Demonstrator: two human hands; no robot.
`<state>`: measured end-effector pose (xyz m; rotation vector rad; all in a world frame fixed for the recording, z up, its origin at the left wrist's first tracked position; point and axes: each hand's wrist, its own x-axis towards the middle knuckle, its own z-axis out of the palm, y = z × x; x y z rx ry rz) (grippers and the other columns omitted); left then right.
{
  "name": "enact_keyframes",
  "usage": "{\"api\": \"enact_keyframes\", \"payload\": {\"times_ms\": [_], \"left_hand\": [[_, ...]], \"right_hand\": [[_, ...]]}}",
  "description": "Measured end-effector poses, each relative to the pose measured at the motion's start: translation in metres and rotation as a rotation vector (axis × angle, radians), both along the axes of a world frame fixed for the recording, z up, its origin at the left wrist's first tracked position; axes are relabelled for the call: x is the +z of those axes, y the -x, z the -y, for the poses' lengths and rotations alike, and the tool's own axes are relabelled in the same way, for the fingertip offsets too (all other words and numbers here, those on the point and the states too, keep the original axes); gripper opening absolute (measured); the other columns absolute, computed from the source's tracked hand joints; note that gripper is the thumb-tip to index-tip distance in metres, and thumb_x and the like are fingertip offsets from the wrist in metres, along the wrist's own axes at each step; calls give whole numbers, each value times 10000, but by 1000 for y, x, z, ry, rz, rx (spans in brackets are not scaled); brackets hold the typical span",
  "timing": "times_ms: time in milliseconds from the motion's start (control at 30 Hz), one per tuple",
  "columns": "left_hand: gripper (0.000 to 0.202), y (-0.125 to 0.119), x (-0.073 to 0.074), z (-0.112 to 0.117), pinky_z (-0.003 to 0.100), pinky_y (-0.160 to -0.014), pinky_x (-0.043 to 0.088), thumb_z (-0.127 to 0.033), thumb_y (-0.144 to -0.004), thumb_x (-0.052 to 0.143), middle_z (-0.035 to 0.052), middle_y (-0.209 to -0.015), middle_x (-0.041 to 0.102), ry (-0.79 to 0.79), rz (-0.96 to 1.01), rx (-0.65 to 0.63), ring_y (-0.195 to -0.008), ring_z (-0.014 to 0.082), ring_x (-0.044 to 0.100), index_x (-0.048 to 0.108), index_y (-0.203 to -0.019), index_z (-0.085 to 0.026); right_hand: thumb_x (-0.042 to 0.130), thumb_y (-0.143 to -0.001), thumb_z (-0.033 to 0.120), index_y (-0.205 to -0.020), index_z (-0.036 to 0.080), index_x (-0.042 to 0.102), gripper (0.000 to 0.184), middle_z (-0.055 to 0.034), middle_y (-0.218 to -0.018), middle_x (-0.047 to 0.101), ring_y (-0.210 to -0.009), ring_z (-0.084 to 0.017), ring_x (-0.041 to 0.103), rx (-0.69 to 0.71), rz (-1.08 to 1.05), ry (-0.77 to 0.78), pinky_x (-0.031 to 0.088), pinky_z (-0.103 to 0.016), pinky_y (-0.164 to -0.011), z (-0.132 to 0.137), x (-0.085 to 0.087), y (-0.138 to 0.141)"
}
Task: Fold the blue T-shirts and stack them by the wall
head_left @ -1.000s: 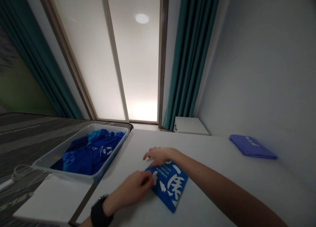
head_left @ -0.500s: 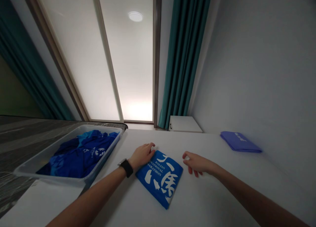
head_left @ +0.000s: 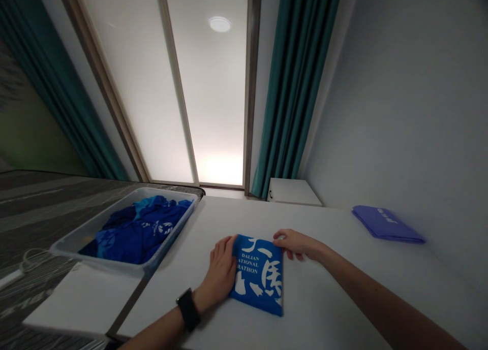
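Evidently the two bare hands share one piece of cloth: the left hand (head_left: 221,266) lies back upward along its left edge, fingers extended and unclenched, though whether the fingertips grip the fabric is hidden; the right hand (head_left: 295,242) has thumb and forefinger closed on the far right corner in a light pinch, its other fingers loosely curled beside the cloth. I read the left as a steadying weight, probably there to stop the layers sliding, while the right's pinch seems suited to fine control of a corner. So the folded blue marathon garment (head_left: 255,281) lies directly between the hands, touching both, most of it nearer the wearer than the right fingertips, its white print facing up with "DALIAN" legible just right of the left hand. Under both hands spreads the white tabletop (head_left: 320,294), likely useful as a flat support. A black-banded watch (head_left: 188,309) circles the left wrist. Well out to the left of the left hand, a translucent plastic tub (head_left: 173,237) holds crumpled blue garments (head_left: 141,228), its walls presumably keeping that loose heap together; well out to the right of the right hand, a folded purple cloth (head_left: 389,224) lies near the wall, apart from both hands
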<state>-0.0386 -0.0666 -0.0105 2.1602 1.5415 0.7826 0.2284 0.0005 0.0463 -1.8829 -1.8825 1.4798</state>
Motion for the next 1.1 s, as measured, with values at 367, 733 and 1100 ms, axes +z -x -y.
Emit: {"api": "enact_keyframes", "payload": {"times_ms": [367, 733, 1100], "left_hand": [[400, 21, 35, -58, 457, -1073, 327, -274, -936, 400, 134, -1285, 538, 7, -80, -222, -1209, 273, 450, 529, -1301, -172], [357, -28, 62, -115, 348, -831, 464, -473, -832, 615, 94, -1029, 726, 236, -126, -675, -927, 267, 646, 729, -1056, -219], [388, -4, 65, -126, 301, -693, 481, -549, -706, 738, 39, -800, 716, 806, 127, -471, -767, 206, 644, 702, -801, -174]], "right_hand": [[740, -614, 619, -871, 153, 695, 534, -86, -806, 706, -604, -151, 609, 250, 132, 112, 379, -197, -398, -29, 20, 34], [699, -744, 364, -1021, 177, 656, 337, -43, -949, 711, -779, -162, 666, 355, -73, 121, 499, -212, -565, -26, 17, 26], [705, -766, 384, -919, 179, 608, 274, -31, -969, 699, -944, -210, 657, 230, -205, -35, 514, -330, -820, -30, 15, -2]]}}
